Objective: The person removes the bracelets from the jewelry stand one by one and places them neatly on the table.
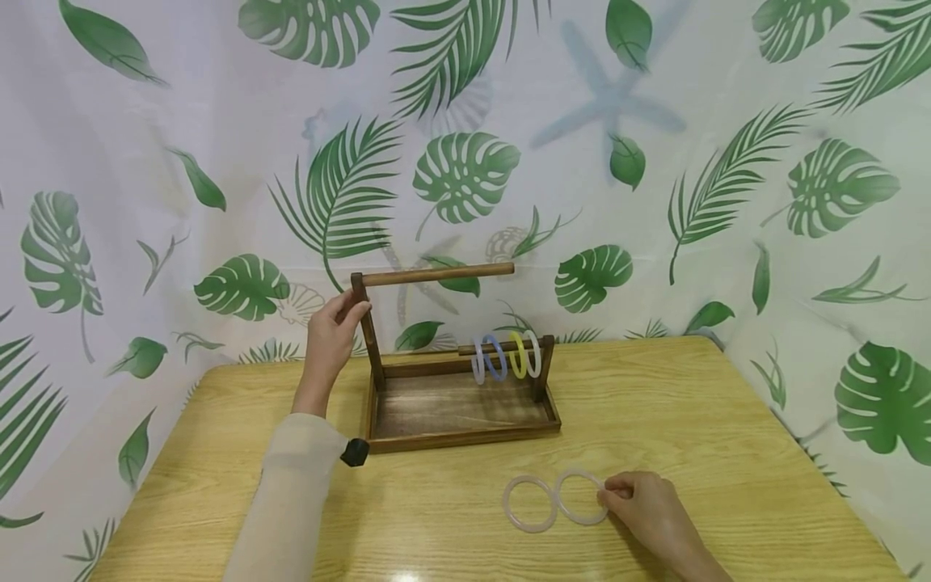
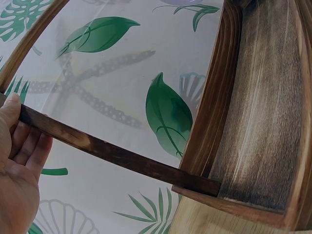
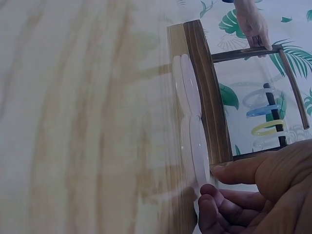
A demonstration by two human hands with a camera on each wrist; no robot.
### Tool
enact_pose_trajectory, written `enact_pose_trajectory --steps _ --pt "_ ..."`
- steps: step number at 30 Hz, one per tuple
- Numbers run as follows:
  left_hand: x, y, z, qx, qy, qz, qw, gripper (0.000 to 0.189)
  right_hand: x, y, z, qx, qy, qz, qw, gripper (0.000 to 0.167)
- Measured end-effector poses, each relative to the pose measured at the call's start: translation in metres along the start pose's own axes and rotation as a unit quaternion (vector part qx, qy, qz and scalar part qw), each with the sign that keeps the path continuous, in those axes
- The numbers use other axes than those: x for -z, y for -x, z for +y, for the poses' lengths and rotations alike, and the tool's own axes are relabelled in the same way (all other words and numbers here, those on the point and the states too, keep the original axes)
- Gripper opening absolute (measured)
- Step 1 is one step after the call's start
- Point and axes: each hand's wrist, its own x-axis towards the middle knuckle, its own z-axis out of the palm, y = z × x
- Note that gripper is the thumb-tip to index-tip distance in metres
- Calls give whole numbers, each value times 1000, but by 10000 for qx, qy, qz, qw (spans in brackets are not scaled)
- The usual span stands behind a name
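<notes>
My left hand (image 1: 333,331) pinches the tall left post (image 1: 371,339) of a dark wooden two-post stand, just under its top bar (image 1: 440,276). In the left wrist view the thumb lies on one side of the post (image 2: 97,148), fingers behind it. Two pale, see-through rings lie flat and side by side on the table in front of the stand. My right hand (image 1: 650,509) pinches the right edge of the right-hand ring (image 1: 579,471) between thumb and fingers. The left-hand ring (image 1: 507,503) lies right beside it.
The stand's shallow tray (image 1: 465,441) sits toward the back of the wood-grain table (image 1: 655,404). On its lower bar hang a blue ring (image 1: 501,356), a yellow ring (image 1: 524,360) and two pale rings. A leaf-patterned cloth (image 1: 465,97) hangs behind the table.
</notes>
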Motion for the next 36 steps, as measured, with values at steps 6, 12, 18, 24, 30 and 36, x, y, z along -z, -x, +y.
enact_pose_trajectory --steps 6,12,18,24,30,36 --pt "0 0 0 -2 -30 41 10000 42 2 0 -1 -132 -30 122 9998 28" --pt "-1 -1 -2 21 -77 74 9999 42 9 -3 -2 71 -39 127 9999 27" --pt "-1 -1 -2 4 -89 98 9999 41 18 -11 -4 293 -16 178 9994 27" --pt "-1 -1 -1 71 -64 60 9999 42 27 -20 -8 587 109 308 9977 29" --pt "0 0 -1 45 -86 39 9999 42 36 -28 -17 681 143 433 9966 31" --pt "0 -1 0 21 -88 11 10000 42 49 -39 -26 853 188 655 9940 29"
